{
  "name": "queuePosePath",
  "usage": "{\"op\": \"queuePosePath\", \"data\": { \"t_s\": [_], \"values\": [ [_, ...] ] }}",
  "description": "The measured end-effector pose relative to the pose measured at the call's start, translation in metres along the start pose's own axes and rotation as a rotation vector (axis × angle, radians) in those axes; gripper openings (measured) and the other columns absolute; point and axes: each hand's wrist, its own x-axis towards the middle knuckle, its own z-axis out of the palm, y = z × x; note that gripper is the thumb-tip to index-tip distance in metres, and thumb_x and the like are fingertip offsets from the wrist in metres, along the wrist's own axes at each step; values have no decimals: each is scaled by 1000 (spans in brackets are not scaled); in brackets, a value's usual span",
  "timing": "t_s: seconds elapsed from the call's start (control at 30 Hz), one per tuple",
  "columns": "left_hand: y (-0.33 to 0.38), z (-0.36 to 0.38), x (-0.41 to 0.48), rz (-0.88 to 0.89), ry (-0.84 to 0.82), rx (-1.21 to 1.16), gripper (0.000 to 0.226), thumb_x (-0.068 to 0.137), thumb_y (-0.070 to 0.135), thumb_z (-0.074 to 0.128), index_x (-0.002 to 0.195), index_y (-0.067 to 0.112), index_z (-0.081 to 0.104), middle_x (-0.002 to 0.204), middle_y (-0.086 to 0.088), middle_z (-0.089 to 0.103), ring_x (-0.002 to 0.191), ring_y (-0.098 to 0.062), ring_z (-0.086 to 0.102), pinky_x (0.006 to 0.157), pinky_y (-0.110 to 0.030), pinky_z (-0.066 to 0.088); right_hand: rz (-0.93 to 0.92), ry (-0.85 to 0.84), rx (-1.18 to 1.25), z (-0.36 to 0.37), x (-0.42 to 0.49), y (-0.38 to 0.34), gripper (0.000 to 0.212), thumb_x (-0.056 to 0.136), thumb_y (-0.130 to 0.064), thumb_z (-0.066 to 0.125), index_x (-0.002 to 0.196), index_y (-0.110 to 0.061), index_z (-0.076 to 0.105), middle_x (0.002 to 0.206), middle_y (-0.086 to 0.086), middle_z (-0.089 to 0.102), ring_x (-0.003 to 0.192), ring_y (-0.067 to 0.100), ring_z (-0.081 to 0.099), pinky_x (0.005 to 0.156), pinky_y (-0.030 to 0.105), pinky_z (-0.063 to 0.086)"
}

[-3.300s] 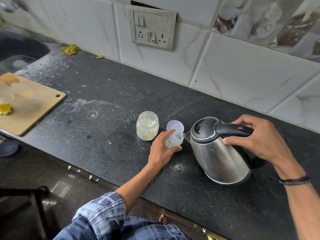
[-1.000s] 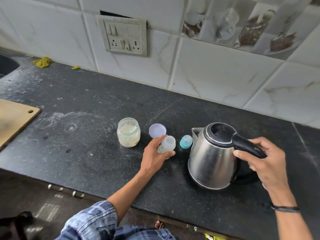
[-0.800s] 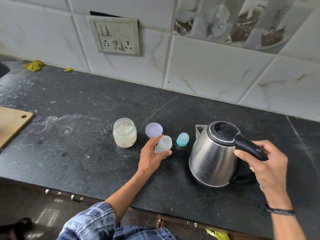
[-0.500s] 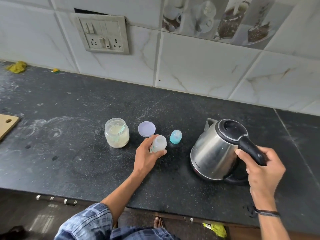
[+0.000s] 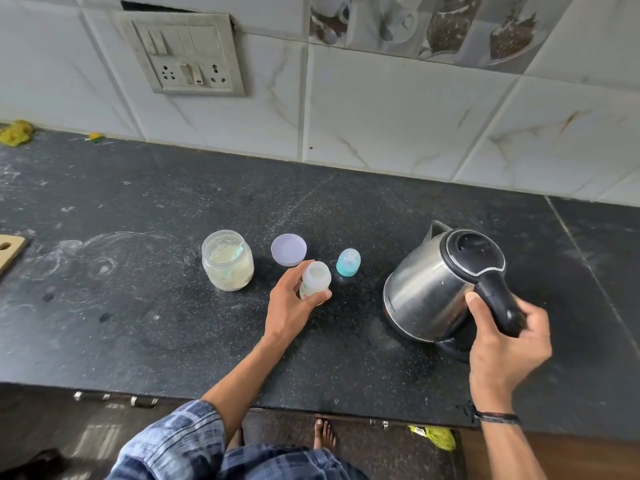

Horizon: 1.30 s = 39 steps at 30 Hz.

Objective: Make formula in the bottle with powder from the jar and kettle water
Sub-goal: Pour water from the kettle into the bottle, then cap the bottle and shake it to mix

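Bottle [image 5: 316,278] in curled left grip [image 5: 289,306], kettle [image 5: 426,292] in curled right grip [image 5: 502,344]; black counter [image 5: 156,323], tiles [image 5: 398,109].

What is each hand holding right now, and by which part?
Left hand: grip round the lower body of the open bottle. Right hand: grip round the black handle of the kettle.
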Motion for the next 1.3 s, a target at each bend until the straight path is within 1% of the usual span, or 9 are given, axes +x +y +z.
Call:
{"op": "queuePosePath", "data": {
  "t_s": [0.13,0.3,0.47,0.57,0.7,0.87,1.0,1.13,1.3],
  "values": [
    [-2,-1,1,3,-7,13,58,61,50,80,106,77,54,117,42,61,113,14,57,88,-2,40,32,72,-38,10,-7,2,41,75,-27,94,103,-20,66,88,-17,63,75,-9,60,71,9,47],
    [-10,-2,4,4,-30,19,64,72,31,88,113,68,56,118,44,60,115,15,56,89,1,39,66,72,-93,11,-10,-8,41,76,-33,94,103,-23,64,89,-19,62,76,-10,59,72,10,48],
    [-16,-2,7,-8,-41,39,65,74,33,90,117,64,54,121,41,60,117,14,56,92,-1,40,34,15,-246,7,-15,-15,49,79,-48,87,116,-28,61,101,-24,58,95,0,60,94,39,53],
    [-14,-4,6,7,-52,55,62,71,44,86,113,74,51,121,44,58,117,15,54,91,0,38,-345,142,-422,4,-24,-16,49,88,-36,85,121,-8,62,113,0,55,113,32,53,104,46,41],
    [-17,-5,5,16,-70,78,58,73,55,81,115,77,48,125,45,56,120,15,53,95,-9,39,-752,-51,-267,30,-43,-30,19,93,-18,79,104,-9,68,104,7,62,105,17,55,101,27,36],
    [-20,-3,4,35,-81,119,54,78,63,76,122,74,46,131,37,58,122,7,55,104,-29,47,-400,-616,-271,94,-54,-19,14,92,-5,76,106,-6,72,106,0,61,93,19,63,80,37,57],
    [-20,-4,3,32,-85,157,56,78,67,73,123,77,41,126,45,53,121,11,53,105,-31,47,-111,-894,-555,139,-36,0,42,93,-8,74,134,-14,66,133,4,56,117,25,63,103,42,54],
    [-23,-4,4,18,-100,169,63,78,71,72,132,64,41,128,43,52,125,4,53,109,-36,46,-84,-1020,-713,168,-28,20,58,95,-10,72,150,-20,55,151,8,48,132,31,56,109,40,44],
    [-24,-5,5,22,-97,173,57,79,65,74,127,71,44,129,37,57,122,6,55,108,-38,47,-90,-1025,-779,179,-27,29,48,96,-13,70,143,-20,61,133,13,62,120,36,62,96,40,47]
  ]
}}
